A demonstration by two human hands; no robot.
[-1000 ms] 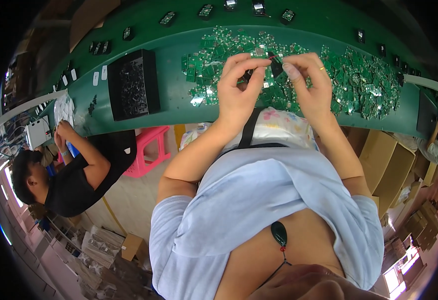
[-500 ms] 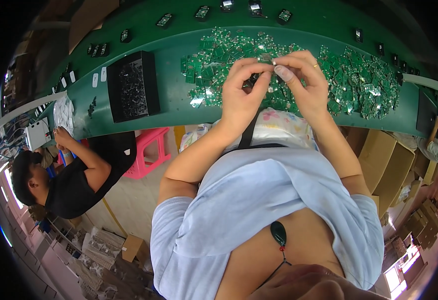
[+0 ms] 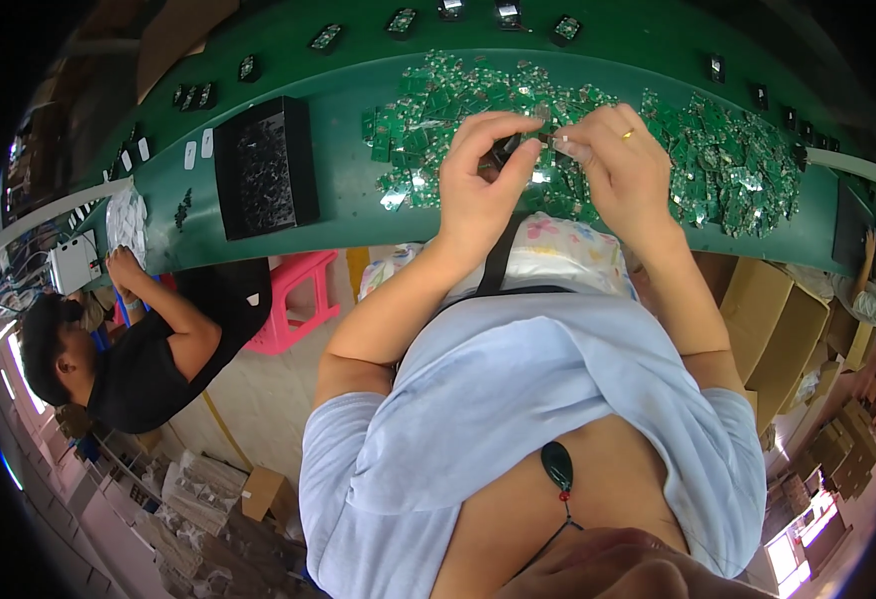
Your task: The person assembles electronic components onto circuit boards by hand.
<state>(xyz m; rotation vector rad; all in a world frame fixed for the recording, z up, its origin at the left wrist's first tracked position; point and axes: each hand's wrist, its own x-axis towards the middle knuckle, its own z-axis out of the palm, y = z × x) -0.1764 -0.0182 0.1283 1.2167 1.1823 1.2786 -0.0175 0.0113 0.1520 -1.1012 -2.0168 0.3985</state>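
My left hand (image 3: 480,185) is closed with thumb and fingertips curled round a small black plastic casing (image 3: 505,150), which is partly hidden by the fingers. Close beside it, my right hand (image 3: 622,172) pinches thumb against fingertips, with a small pale bit showing at their tips; what it is I cannot make out. A narrow gap separates the two hands' fingertips. Both hands are above a wide spread of loose green circuit boards (image 3: 438,110), which continues to the right as a denser heap (image 3: 728,170).
A black open box (image 3: 308,170) of small black parts stands left on the green workbench (image 3: 348,215). Black casings with boards (image 3: 403,22) line the far strip. At left, a person in black (image 3: 148,369) works near a pink stool (image 3: 293,299). Cardboard boxes (image 3: 758,309) are at right.
My right hand has drawn slightly right, away from my left fingertips, and its fingers have curled more. My left hand has shifted only a little, with the black casing still in it.
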